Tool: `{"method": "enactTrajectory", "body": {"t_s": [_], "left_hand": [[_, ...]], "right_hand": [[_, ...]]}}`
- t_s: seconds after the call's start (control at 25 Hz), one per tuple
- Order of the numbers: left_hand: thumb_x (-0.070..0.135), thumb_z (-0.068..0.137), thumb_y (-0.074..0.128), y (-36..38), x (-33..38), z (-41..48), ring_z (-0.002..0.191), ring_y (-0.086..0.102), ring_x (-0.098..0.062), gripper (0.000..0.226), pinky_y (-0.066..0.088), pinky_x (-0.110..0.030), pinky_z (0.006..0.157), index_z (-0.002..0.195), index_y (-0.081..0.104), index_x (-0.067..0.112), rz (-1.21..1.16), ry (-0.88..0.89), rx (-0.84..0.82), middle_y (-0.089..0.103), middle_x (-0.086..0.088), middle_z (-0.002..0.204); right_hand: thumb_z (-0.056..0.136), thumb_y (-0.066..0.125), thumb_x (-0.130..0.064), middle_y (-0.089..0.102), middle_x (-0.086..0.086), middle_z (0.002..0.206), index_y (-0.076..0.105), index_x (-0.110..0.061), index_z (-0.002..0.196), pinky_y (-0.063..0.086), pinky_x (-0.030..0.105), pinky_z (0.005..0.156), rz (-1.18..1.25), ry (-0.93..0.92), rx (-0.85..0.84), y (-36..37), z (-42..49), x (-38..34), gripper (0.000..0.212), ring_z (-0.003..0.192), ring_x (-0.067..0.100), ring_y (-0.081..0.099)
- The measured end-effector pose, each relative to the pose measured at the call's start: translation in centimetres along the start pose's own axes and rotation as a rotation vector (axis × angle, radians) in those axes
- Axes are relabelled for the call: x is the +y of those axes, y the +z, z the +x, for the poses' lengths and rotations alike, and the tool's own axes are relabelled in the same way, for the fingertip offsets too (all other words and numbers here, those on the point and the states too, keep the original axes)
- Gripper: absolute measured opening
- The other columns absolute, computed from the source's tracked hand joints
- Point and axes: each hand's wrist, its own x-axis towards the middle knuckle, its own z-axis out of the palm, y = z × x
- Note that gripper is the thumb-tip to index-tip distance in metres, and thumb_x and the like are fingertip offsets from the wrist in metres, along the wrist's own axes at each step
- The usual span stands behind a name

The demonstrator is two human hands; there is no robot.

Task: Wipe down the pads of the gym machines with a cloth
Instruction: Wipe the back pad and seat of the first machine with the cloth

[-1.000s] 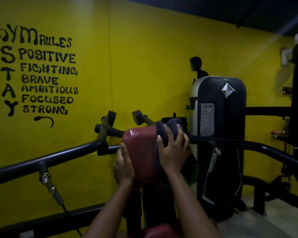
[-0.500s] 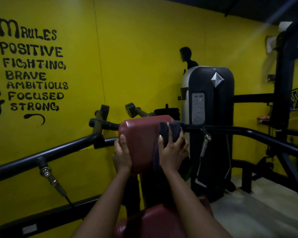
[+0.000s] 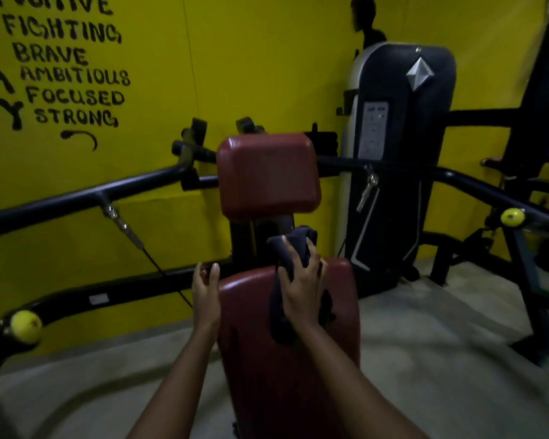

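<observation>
Head view: our right hand (image 3: pixel 301 289) grasps dark cloth (image 3: pixel 287 267), pressing it on lower red pad (image 3: pixel 286 375) top. Left hand (image 3: pixel 205 291) relaxed at pad edge. Cloth looks soft, light; we'd bunch it in palm.

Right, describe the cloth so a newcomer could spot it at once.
Start at the yellow wall with its painted lettering; in front stands a machine with two red pads. On the lower pad, near its top edge, the right hand presses a crumpled dark cloth. It is the only soft, dark blue thing against red upholstery.
</observation>
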Motion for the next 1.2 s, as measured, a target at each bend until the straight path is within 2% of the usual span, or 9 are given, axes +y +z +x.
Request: {"method": "enactTrajectory", "body": {"t_s": [0.08,0.16,0.28,0.44,0.64,0.8,0.88,1.04,1.2], "left_hand": [[0.067,0.085,0.039,-0.1,-2.8,-1.6,0.141,0.026,-0.027,0.081,0.027,-0.048,0.112,0.15,0.017,0.024,0.024,-0.047,0.01,0.02,-0.008,0.156],[0.061,0.088,0.035,0.2,-5.0,-2.1,0.143,0.021,-0.026,0.076,0.024,-0.047,0.113,0.151,0.012,0.024,0.016,-0.077,0.009,0.016,-0.007,0.157],[0.072,0.075,0.032,0.4,-8.6,-1.8,0.138,0.034,-0.023,0.09,0.03,-0.042,0.113,0.149,0.022,0.022,-0.078,-0.117,-0.055,0.033,-0.006,0.152],[0.069,0.079,0.039,0.5,-9.9,-1.5,0.129,0.044,-0.019,0.081,0.036,-0.043,0.109,0.144,0.029,0.021,-0.106,-0.127,-0.016,0.042,-0.001,0.144],[0.046,0.093,0.038,0.4,-10.2,-1.3,0.128,0.037,-0.012,0.062,0.032,-0.037,0.108,0.148,0.018,0.026,-0.076,-0.067,-0.06,0.035,0.005,0.142],[0.064,0.084,0.046,0.1,-10.6,-1.2,0.136,0.034,-0.018,0.083,0.03,-0.044,0.112,0.149,0.015,0.025,-0.073,-0.061,-0.094,0.029,0.0,0.152],[0.072,0.073,0.051,-0.1,-10.9,-1.0,0.134,0.037,-0.019,0.095,0.032,-0.044,0.112,0.148,0.019,0.023,-0.078,-0.054,-0.112,0.033,-0.002,0.15],[0.063,0.076,0.055,-0.8,-11.9,-0.7,0.126,0.049,-0.015,0.08,0.04,-0.04,0.106,0.144,0.027,0.031,-0.161,0.001,-0.182,0.046,0.002,0.143],[0.055,0.075,0.061,-1.2,-16.3,-3.7,0.13,0.043,-0.009,0.084,0.038,-0.033,0.106,0.146,0.02,0.035,-0.12,0.006,-0.247,0.039,0.01,0.146]], "right_hand": [[0.086,0.035,-0.043,0.038,0.012,0.145,0.036,-0.039,0.137,0.041,0.051,0.094,-0.015,0.063,-0.012,1.5,-3.8,0.8,0.052,0.121,0.027,0.029],[0.085,0.036,-0.046,0.034,0.01,0.147,0.031,-0.039,0.14,0.04,0.051,0.094,-0.118,-0.034,-0.114,4.1,-7.0,0.9,0.056,0.124,0.027,0.029],[0.079,0.035,-0.055,0.023,0.005,0.152,0.028,-0.039,0.143,0.024,0.051,0.099,-0.346,-0.312,-0.217,7.6,-9.9,1.8,0.067,0.135,0.029,0.024],[0.074,0.037,-0.053,0.022,0.002,0.15,0.03,-0.039,0.14,0.022,0.045,0.094,-0.4,-0.437,-0.139,7.6,-5.5,5.0,0.068,0.134,0.026,0.025],[0.085,0.036,-0.049,0.038,0.004,0.147,0.04,-0.033,0.137,0.031,0.052,0.097,-0.316,-0.06,0.038,4.9,-2.3,10.0,0.055,0.129,0.027,0.03],[0.087,0.031,-0.052,0.038,0.005,0.148,0.056,-0.02,0.129,0.026,0.053,0.099,-0.138,0.555,0.242,6.7,-4.5,6.5,0.058,0.129,0.037,0.037],[0.088,0.032,-0.053,0.035,0.005,0.15,0.047,-0.029,0.136,0.025,0.051,0.098,-0.153,0.485,0.175,8.2,-6.9,2.3,0.056,0.129,0.034,0.033],[0.088,0.034,-0.053,0.028,-0.001,0.149,0.034,-0.038,0.139,0.031,0.049,0.098,-0.289,0.017,0.052,9.0,-11.7,3.9,0.054,0.128,0.028,0.032],[0.095,0.031,-0.05,0.046,0.013,0.139,0.051,-0.017,0.131,0.033,0.044,0.096,-0.145,0.384,0.37,8.9,-13.9,9.2,0.053,0.123,0.032,0.042]]}}
